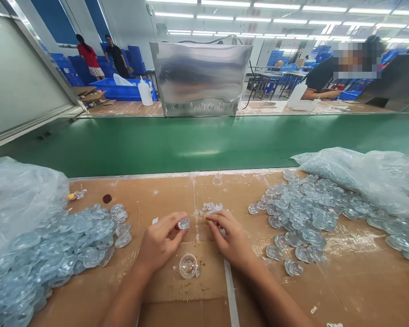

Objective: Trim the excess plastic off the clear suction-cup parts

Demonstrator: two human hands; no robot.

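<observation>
My left hand [161, 243] is pinched on a small clear plastic piece [184, 223], held between thumb and forefinger just above the cardboard sheet [354, 281]. My right hand [231, 238] lies beside it with curled fingers, its fingertips at a small cluster of tiny clear pieces [209, 208]; what it holds, if anything, is hidden. A clear round disc [188, 265] rests on the cardboard between my wrists. Heaps of clear plastic discs lie at the left [64, 250] and at the right [303, 213].
Clear plastic bags sit at the far left [20, 195] and far right [368, 177]. A green conveyor belt [197, 141] runs beyond the cardboard. Behind it stand a shiny metal box [199, 77], white squeeze bottles [145, 92], blue crates, a seated person [327, 72] and two standing people.
</observation>
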